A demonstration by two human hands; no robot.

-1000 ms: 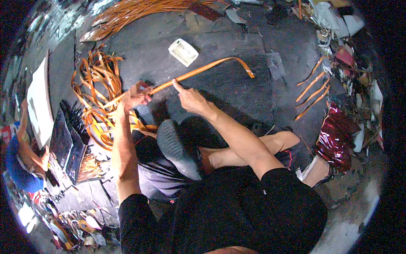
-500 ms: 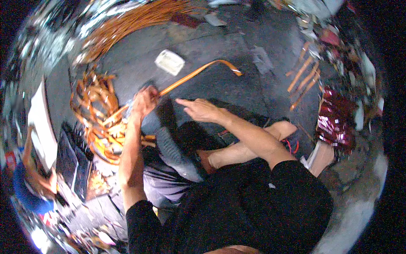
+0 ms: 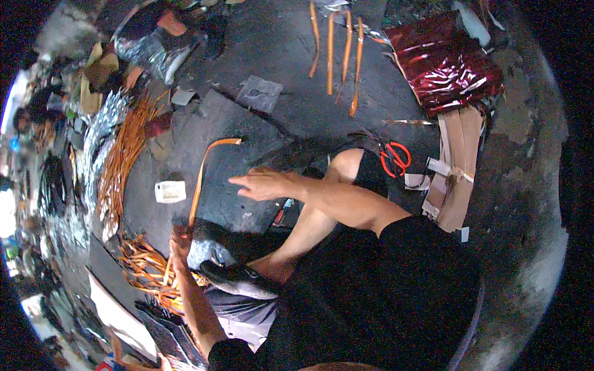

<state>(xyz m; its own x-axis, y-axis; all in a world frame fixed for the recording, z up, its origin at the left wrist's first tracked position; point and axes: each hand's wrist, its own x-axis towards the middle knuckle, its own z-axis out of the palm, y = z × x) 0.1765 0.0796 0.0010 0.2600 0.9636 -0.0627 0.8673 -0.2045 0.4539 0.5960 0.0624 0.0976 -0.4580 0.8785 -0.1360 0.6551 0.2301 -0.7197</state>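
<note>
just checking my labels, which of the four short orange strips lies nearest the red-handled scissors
The rightmost strip of the four: its lower end reaches furthest down the picture, closest to the scissors.

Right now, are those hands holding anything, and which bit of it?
The left hand grips an orange strip, well back from its bent free end. The right hand has nothing visible in it.
</note>
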